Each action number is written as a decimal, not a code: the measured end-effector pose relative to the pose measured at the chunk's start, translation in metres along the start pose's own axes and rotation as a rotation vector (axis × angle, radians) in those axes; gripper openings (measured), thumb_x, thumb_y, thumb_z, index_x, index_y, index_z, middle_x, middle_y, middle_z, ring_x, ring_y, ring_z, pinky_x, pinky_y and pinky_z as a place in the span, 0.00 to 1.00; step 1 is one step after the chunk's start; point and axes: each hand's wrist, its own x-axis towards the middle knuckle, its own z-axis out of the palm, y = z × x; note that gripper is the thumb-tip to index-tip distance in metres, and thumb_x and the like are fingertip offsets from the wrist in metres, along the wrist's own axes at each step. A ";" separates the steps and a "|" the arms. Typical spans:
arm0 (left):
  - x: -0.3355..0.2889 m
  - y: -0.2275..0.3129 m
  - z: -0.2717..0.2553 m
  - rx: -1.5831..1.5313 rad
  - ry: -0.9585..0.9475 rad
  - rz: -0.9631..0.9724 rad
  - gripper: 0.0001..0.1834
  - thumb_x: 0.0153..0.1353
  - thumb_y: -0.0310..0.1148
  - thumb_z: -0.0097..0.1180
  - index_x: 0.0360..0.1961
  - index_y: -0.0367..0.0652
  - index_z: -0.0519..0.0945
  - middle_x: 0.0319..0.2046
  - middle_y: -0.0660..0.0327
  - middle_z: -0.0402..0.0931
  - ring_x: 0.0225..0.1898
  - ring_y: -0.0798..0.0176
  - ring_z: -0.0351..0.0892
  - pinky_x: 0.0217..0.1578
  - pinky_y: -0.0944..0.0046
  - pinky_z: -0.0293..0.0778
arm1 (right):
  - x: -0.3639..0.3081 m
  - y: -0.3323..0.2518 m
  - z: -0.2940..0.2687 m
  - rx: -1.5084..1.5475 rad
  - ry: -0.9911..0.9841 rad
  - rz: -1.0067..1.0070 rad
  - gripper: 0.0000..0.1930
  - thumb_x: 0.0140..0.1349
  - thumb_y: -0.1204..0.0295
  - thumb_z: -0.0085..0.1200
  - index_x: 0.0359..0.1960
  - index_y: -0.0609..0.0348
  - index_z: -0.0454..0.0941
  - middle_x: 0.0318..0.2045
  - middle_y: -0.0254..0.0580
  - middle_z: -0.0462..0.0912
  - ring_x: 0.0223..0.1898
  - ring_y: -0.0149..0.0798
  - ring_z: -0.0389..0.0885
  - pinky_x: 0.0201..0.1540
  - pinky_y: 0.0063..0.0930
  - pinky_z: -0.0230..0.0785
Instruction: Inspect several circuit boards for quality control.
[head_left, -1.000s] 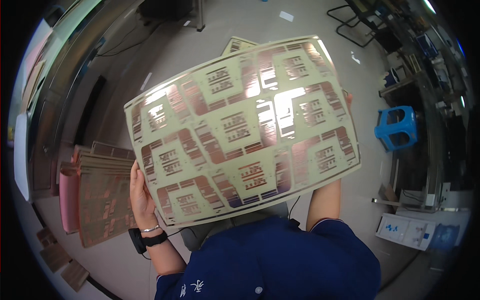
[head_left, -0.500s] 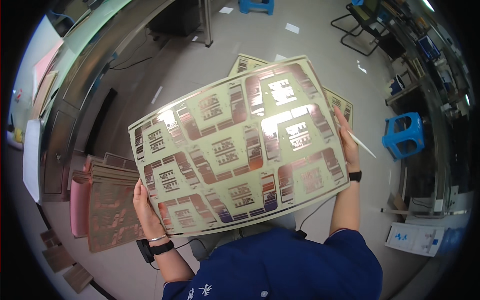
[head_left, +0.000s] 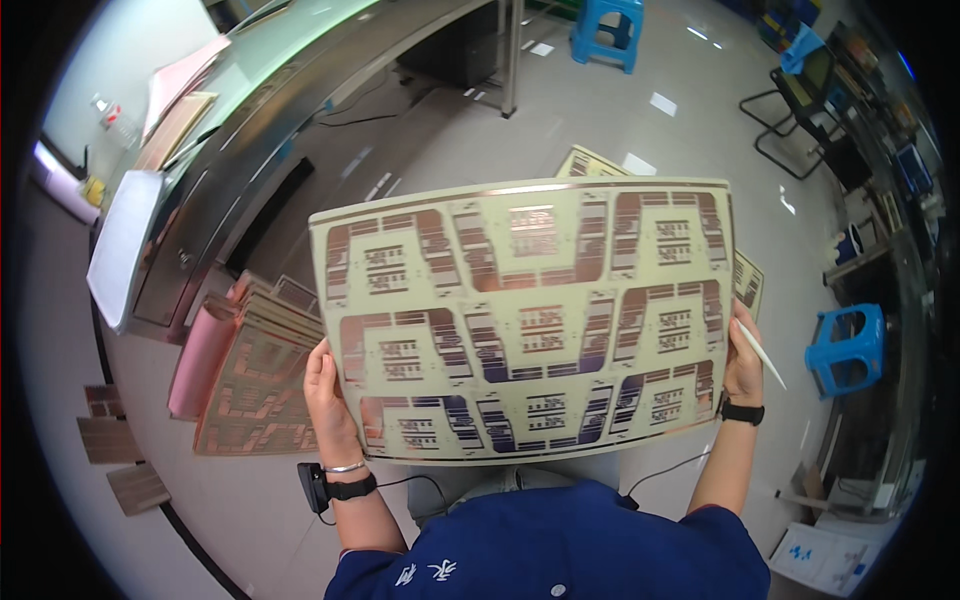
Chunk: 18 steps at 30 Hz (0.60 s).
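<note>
I hold up a large thin yellow sheet point(head_left: 530, 320) printed with copper-coloured circuit patterns, spread flat in front of me. My left hand point(head_left: 328, 395) grips its lower left edge, thumb on the front. My right hand point(head_left: 745, 355) grips its right edge and also holds a slim white stick point(head_left: 765, 357) that points down to the right. Both wrists wear bands, and a small black device hangs at the left wrist.
A stack of similar sheets point(head_left: 262, 375) lies on the floor at my left beside a pink roll point(head_left: 200, 360). More sheets point(head_left: 748, 282) show behind the held one. A steel bench point(head_left: 250, 150) runs along the left. Blue stools point(head_left: 845, 348) stand at right and top.
The sheet has swung from a tilt to nearly level and sits lower and more centred in view. My view has lifted, so more floor and the far stool show.
</note>
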 end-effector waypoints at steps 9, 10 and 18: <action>0.015 0.039 0.012 -0.157 -0.130 0.364 0.11 0.66 0.32 0.48 0.48 0.41 0.71 0.45 0.63 0.74 0.47 0.69 0.72 0.50 0.67 0.68 | 0.022 -0.029 -0.005 -0.219 0.090 -0.348 0.22 0.67 0.66 0.43 0.60 0.61 0.60 0.53 0.47 0.73 0.53 0.38 0.73 0.54 0.31 0.67; 0.018 0.041 0.016 -0.188 -0.150 0.430 0.10 0.66 0.32 0.47 0.47 0.42 0.71 0.45 0.63 0.74 0.48 0.68 0.71 0.51 0.66 0.67 | 0.027 -0.031 0.002 -0.182 0.148 -0.448 0.24 0.67 0.63 0.44 0.61 0.60 0.58 0.55 0.49 0.70 0.54 0.42 0.72 0.55 0.35 0.67; 0.012 0.023 0.037 -0.232 -0.056 0.168 0.14 0.59 0.28 0.56 0.46 0.42 0.71 0.52 0.54 0.71 0.52 0.63 0.72 0.50 0.65 0.75 | 0.032 -0.023 0.041 0.854 -0.258 0.193 0.26 0.57 0.63 0.49 0.56 0.64 0.68 0.50 0.61 0.74 0.43 0.51 0.80 0.39 0.47 0.80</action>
